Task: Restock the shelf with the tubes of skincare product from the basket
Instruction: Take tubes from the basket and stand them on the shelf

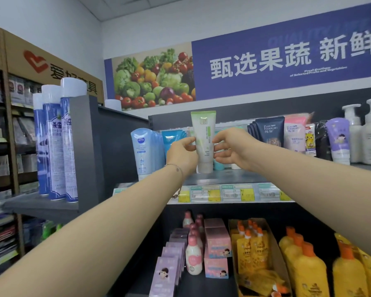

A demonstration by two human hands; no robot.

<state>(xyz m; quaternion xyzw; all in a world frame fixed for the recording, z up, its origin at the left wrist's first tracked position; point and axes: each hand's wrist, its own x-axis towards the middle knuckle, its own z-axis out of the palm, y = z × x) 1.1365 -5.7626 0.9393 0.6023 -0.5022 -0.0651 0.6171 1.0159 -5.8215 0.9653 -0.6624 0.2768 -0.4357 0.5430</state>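
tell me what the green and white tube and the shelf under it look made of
The green and white tube looks like soft plastic with a matte skin: flat crimped top end, pinched by the left hand and right hand. The shelf is probably painted metal: dark grey with dull sheen.

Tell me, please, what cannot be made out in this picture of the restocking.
Head view:
1. Basket: outside the frame.
2. Products behind the green-and-white plastic tube: covered by the left hand and right hand holding it.
3. Yellow-and-white paper price labels on the grey metal shelf: print too small, blurred.
4. Blue wall banner: lettering cut off by the right edge.
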